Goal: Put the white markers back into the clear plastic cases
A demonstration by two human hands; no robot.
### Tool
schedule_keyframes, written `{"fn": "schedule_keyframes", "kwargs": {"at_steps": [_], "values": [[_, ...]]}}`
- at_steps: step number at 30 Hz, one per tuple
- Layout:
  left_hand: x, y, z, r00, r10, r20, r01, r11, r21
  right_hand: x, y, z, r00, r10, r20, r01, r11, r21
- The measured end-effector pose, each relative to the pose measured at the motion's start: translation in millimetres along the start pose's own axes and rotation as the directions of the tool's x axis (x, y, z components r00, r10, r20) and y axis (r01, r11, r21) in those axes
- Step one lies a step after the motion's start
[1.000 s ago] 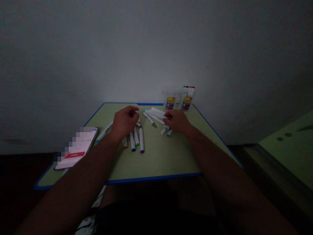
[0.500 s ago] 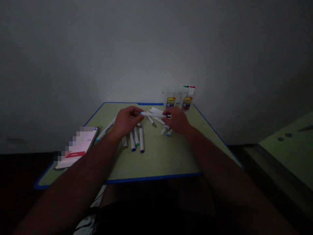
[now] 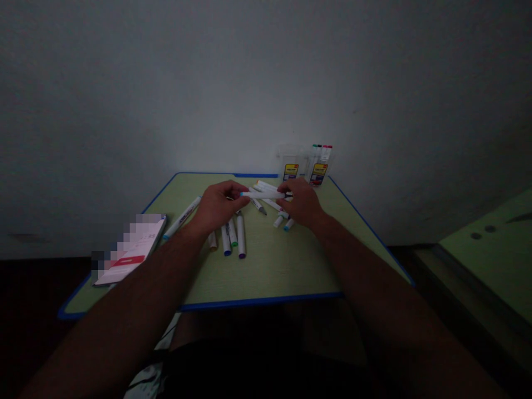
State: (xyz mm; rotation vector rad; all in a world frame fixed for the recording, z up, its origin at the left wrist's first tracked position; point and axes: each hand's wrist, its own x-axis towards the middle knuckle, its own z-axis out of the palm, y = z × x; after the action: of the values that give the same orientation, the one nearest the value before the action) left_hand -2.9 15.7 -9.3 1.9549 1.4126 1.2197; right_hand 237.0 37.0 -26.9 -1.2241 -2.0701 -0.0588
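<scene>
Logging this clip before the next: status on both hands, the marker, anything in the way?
Left hand pinching white marker by blue end; right hand gripping opposite end. Marker roughly level. Loose markers scattered on table nearby.

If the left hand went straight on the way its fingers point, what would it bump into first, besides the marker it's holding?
Probably the right hand, which holds the other end of the marker. Loose markers lie on the table near that line, seemingly lower, but one view leaves depth unclear.
</scene>
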Motion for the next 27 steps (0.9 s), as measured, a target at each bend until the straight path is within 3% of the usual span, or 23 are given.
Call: {"fn": "schedule_keyframes", "kwargs": {"at_steps": [9,13,17,27], "values": [[-1,1,0.5,0.998,-0.002,0.067,0.001,1.000,0.017,-1,-7,0,0.997,-0.081,-0.017,0.081,0.996,0.028],[-1,3,0.2,0.976,-0.093,0.198,0.127,0.978,-0.165,0,-9,-1,0.993,-0.119,0.017,0.119,0.993,0.025],[0,7,0.0,0.937,-0.143,0.319,0.276,0.864,-0.422,0,-11,-1,0.989,-0.140,0.039,0.140,0.990,0.023],[-8,15,-5.2,0.912,-0.036,0.408,0.286,0.768,-0.572,-1,-9,0,0.987,-0.157,0.031,0.156,0.987,0.032]]}}
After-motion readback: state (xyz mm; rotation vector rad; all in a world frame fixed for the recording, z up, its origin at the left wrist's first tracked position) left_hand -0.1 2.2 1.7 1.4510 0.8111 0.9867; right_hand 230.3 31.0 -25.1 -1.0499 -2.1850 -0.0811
